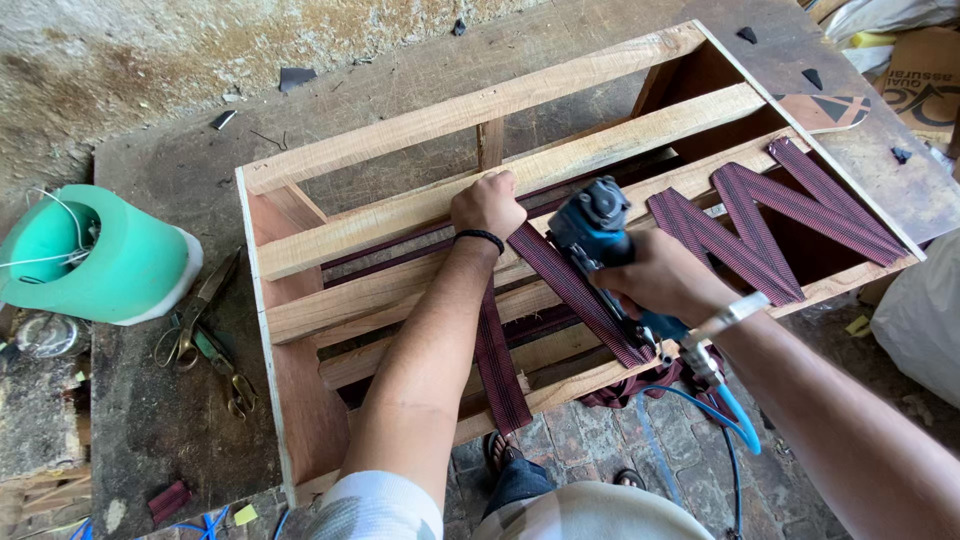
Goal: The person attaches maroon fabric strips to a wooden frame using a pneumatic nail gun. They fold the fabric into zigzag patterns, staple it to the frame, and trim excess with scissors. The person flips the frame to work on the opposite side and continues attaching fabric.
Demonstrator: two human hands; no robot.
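I see my left hand [488,203] fisted around the maroon strap [560,280], pulling it over the wooden frame [480,105]'s middle rail. My right hand [665,278] grips the blue staple gun [598,232] tight, pressed onto that strap near the frame's front edge.

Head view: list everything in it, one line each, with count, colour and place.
wooden frame: one, pale timber, centre of the bench
webbing straps: several, dark red striped, zigzag across the frame
staple gun: one, blue, over the front rail
air hose: one, blue, trailing down
foam roll: one, green, far left
scissors: one pair, metal, left of the frame
left hand: pulling a strap
right hand: gripping the staple gun
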